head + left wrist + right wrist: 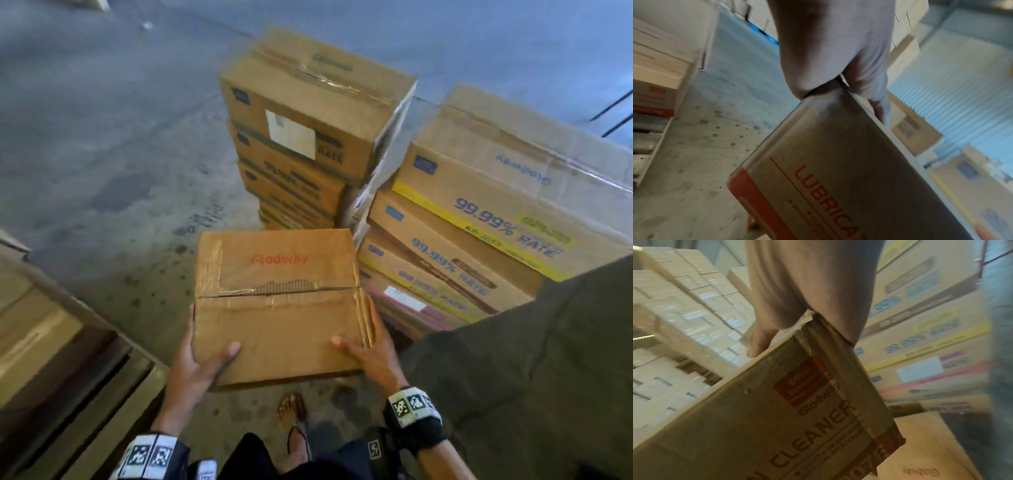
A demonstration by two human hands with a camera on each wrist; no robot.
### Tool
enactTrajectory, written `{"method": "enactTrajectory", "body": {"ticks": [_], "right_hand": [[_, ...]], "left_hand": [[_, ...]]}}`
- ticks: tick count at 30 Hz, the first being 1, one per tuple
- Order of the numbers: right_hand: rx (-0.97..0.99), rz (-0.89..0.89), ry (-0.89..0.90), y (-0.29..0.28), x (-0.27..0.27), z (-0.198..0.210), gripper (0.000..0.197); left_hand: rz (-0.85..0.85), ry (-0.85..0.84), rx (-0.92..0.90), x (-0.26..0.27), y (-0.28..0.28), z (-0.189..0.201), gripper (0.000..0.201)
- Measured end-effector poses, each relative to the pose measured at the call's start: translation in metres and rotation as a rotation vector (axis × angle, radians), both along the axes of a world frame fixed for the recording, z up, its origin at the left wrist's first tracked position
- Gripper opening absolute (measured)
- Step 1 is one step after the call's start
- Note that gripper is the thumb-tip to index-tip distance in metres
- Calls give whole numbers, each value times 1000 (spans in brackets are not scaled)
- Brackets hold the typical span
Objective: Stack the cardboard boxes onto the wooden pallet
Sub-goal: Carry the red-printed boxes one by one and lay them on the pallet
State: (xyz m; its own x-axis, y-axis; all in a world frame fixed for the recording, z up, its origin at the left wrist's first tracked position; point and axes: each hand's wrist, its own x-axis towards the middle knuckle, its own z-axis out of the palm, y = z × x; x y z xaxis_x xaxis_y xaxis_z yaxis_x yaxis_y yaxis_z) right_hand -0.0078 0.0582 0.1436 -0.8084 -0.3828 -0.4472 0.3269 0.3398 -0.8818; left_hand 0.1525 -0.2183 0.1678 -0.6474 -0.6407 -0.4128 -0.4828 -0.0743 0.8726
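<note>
Head view: both hands, L hand (pixel 193 371) & R hand (pixel 371 356), grip box (pixel 277 308) edges.

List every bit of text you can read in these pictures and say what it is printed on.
"Glodway", red: top of the carried box; also its side.
"LUBRICA", cut off: its left side.
"CLEANER": its right side.
"99.99% RATE": stacked boxes on the right.
"RATE": rear stack.
Small print, white labels and the red square: too blurred to read.
</note>
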Motion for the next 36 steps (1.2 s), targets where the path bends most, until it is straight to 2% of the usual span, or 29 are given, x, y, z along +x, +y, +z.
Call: {"method": "enactTrajectory", "body": {"ticks": [4,9,16,20,25,29,36], "right_hand": [[58,163,109,-58,-9,34,108],[78,358,220,-115,-13,70,117],[32,606,319,-165,6,86,134],[-47,729,341,-183,25,89,126],[-57,889,343,-193,47,84,119],[-39,973,338,-205,67,86,118],[35,1060,411,-247,103,77,121]], "left_hand": [[131,120,-25,31,-23,21,99],[400,154,-88,68,-33,48,102],[634,160,-161,138,-8,70,109],[788,102,-213,169,13,83,104],[900,59,-252,195,41,89,98],[970,-50,-238,219,50,82,115],[1030,-140,-217,259,35,58,112]]}}
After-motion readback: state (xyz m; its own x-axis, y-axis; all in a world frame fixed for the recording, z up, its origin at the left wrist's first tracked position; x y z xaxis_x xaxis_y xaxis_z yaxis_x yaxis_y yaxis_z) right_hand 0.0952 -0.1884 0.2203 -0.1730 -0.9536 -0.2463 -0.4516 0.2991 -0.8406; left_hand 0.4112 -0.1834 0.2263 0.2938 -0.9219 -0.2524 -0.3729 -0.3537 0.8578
